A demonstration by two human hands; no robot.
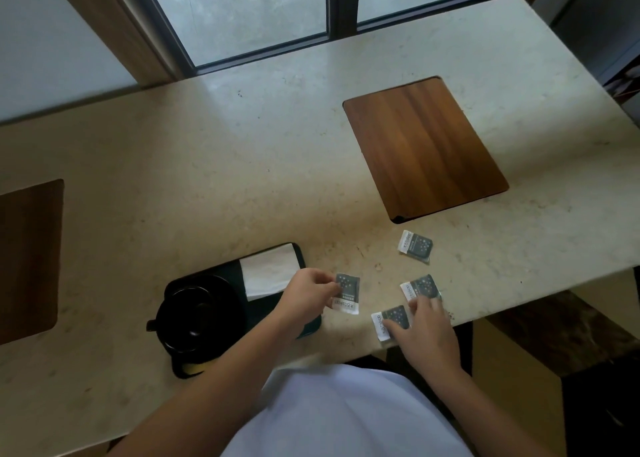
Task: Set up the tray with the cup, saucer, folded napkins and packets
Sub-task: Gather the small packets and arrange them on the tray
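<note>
A black tray [308, 328] lies on the stone counter near its front edge. On it stand a black cup [194, 318] on a black saucer [225, 287], with a white folded napkin [268, 273] at the tray's far end. My left hand [308, 294] pinches a dark packet [347, 294] just right of the tray. My right hand [424, 335] rests its fingers on two more packets, one near the edge [389, 320] and one farther back [420, 287]. A fourth packet [415, 246] lies alone beyond them.
A wooden board [426, 145] is set into the counter at the right, another [27, 259] at the far left. Windows stand behind the counter. The counter's front edge runs close under my right hand.
</note>
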